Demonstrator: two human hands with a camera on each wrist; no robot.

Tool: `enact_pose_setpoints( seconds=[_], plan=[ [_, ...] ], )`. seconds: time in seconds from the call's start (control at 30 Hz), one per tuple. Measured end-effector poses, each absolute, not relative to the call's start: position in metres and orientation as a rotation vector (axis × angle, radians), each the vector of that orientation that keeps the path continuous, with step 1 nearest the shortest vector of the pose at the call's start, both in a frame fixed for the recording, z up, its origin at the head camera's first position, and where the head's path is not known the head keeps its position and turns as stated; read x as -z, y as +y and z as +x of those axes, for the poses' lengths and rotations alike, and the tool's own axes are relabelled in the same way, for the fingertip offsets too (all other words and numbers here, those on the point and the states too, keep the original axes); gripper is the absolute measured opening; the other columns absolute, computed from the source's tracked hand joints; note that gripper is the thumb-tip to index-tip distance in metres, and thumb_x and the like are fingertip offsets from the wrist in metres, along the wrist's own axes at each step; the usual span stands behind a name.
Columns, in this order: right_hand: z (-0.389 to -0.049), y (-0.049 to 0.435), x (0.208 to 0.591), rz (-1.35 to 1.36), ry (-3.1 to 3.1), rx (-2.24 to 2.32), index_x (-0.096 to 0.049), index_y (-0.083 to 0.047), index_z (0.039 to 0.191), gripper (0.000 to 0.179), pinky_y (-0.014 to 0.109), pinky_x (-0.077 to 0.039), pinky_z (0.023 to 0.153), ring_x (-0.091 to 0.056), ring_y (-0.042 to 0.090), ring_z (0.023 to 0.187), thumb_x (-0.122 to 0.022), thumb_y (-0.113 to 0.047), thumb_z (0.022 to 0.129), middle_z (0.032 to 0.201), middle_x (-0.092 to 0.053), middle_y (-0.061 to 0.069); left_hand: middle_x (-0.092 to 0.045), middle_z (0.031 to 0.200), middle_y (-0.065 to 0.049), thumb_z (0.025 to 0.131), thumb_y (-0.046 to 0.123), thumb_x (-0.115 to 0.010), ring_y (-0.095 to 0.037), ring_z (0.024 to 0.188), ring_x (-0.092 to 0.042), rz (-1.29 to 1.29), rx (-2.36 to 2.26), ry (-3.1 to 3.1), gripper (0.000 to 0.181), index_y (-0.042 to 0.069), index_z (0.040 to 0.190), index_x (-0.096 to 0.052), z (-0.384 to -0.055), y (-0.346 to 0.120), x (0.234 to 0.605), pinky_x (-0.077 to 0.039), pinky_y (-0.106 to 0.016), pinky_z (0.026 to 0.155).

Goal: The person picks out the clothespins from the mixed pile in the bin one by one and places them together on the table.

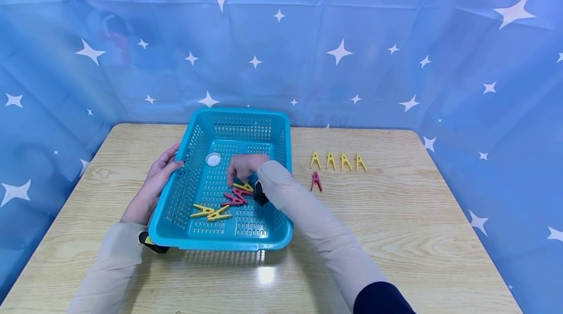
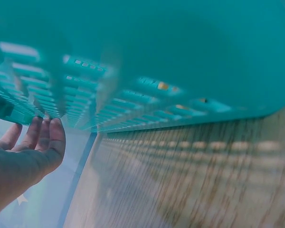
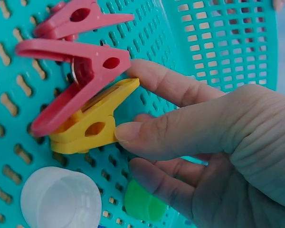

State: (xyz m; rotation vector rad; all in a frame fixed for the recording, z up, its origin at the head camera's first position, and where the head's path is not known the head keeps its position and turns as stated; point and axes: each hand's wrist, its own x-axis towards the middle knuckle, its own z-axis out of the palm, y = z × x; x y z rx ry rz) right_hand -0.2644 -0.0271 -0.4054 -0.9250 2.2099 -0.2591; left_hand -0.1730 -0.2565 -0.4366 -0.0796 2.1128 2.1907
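A turquoise plastic basket (image 1: 220,244) sits on the table. My left hand (image 1: 155,182) holds its left side, thumb over the rim and fingers against the outer wall (image 2: 147,42). Inside the basket, my right hand (image 1: 247,165) reaches down to the clothespins. In the right wrist view, its thumb and forefinger pinch the ends of a yellow clothespin (image 3: 88,135). A red clothespin (image 3: 92,71) lies against that one, with another red clothespin (image 3: 76,19) beyond. Two more yellow clothespins (image 1: 218,213) lie near the basket's front.
Right of the basket, several yellow clothespins (image 1: 330,160) stand in a row, with one red clothespin (image 1: 316,181) in front. A white round cap (image 3: 61,199) and a green cap (image 3: 145,199) lie in the basket. A blue star-patterned curtain (image 1: 303,74) hangs behind the wooden table (image 1: 396,235).
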Motion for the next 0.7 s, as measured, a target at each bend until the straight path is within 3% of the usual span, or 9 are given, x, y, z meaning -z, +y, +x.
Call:
enact_pose_setpoints(
  seconds=[0.13,0.23,0.4,0.7],
  plan=[
    [-0.2657,-0.028,0.407,-0.908,2.211,0.241,-0.073,-0.019,0.099,0.046,0.02,-0.035,0.056,-0.042,0.013,0.076,-0.052,0.018,0.081,0.117,-0.057,-0.004,-0.028,0.145,-0.01,0.098,0.025,-0.048,-0.018,0.122,-0.04,-0.077,-2.193,2.112,0.059,0.019,0.15,-0.02,-0.1732,-0.2563,0.4366,-0.05,-0.019,0.078],
    [-0.2662,-0.0287,0.4085,-0.901,2.198,0.256,-0.069,-0.016,0.099,0.029,0.02,-0.038,0.056,-0.042,0.011,0.07,-0.057,0.007,0.087,0.109,-0.056,-0.003,-0.028,0.145,-0.011,0.098,0.024,-0.048,-0.018,0.122,-0.04,-0.079,-2.194,2.112,0.059,0.019,0.15,-0.02,-0.1733,-0.2563,0.4364,-0.05,-0.019,0.078],
    [-0.2646,-0.0283,0.4094,-0.91,2.2,0.281,-0.066,-0.01,0.095,0.008,0.024,-0.047,0.066,-0.048,0.01,0.072,-0.064,-0.007,0.088,0.096,-0.058,-0.003,-0.027,0.146,-0.011,0.098,0.025,-0.048,-0.02,0.124,-0.039,-0.088,-2.189,2.11,0.059,0.019,0.15,-0.021,-0.1732,-0.2564,0.4362,-0.05,-0.02,0.079],
    [-0.2669,-0.0311,0.4132,-0.904,2.287,0.251,-0.07,-0.007,0.086,0.017,0.02,-0.047,0.058,-0.051,0.01,0.063,-0.055,0.001,0.089,0.085,-0.059,0.001,-0.027,0.146,-0.011,0.098,0.024,-0.048,-0.02,0.125,-0.039,-0.089,-2.19,2.117,0.059,0.019,0.15,-0.02,-0.1732,-0.2562,0.4361,-0.05,-0.019,0.079]
  ],
)
